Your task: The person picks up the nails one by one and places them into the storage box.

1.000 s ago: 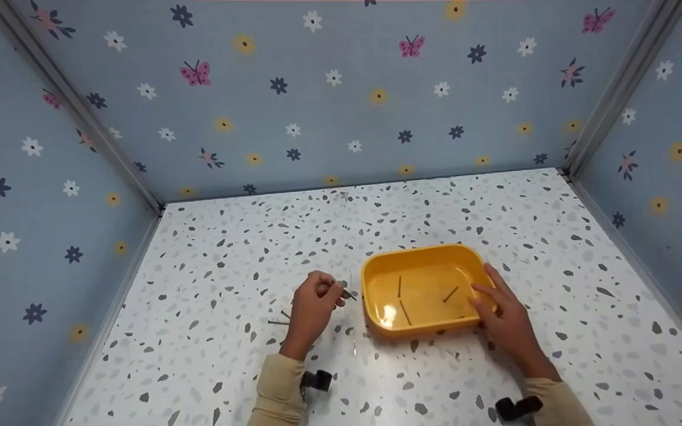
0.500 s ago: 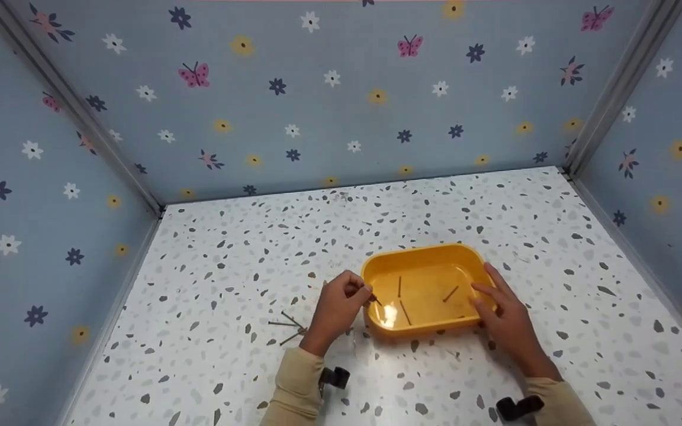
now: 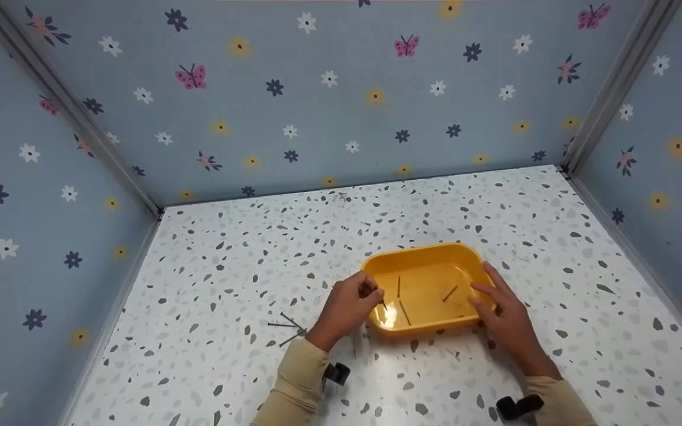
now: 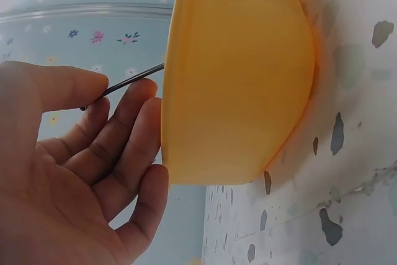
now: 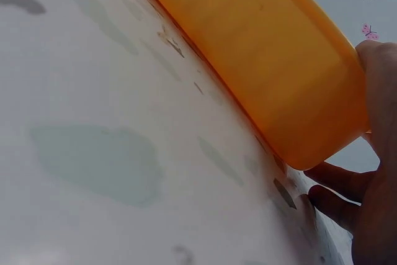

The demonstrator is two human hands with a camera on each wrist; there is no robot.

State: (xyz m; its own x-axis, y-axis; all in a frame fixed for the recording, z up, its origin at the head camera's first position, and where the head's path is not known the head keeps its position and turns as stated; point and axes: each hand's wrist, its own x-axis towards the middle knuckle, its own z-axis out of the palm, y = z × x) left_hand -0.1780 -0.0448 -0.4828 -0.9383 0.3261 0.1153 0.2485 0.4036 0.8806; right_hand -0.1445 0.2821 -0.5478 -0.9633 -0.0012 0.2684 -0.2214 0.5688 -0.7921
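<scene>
- Three pale blue wall panels printed with flowers and butterflies [image 3: 317, 106] stand beyond both grips and to either side of them, with grey metal strips [image 3: 619, 77] at the corners.
- One white worktop with grey speckles [image 3: 246, 248] spreads beneath both grips.
- One yellow rectangular plastic tray with rounded corners [image 3: 424, 277] sits on the worktop between the grips, its left end under the left fingertips.
- Two beige fabric sleeves [image 3: 296, 381] run back from the grips.
- One right grip [image 3: 510, 322], the person's right hand, holds the tray's right end, with fingertips over the rim and other fingers outside the wall.
- One left grip [image 3: 347, 305], the left hand, pinches a thin dark metal nail [image 4: 133, 80] between thumb and fingers; the nail slants over the tray's left rim, and the lower fingers bend close to that rim.
- Two black wrist pieces [image 3: 518, 407] sit behind the grips, on each sleeve's inner side.
- Three loose nails [image 3: 282, 325] lie close together on the worktop, left of the left grip.
- Four tray nails [image 3: 405, 312] lie inside: two just right of the left grip, two near the right fingertips, one of these mostly hidden by the near wall.
</scene>
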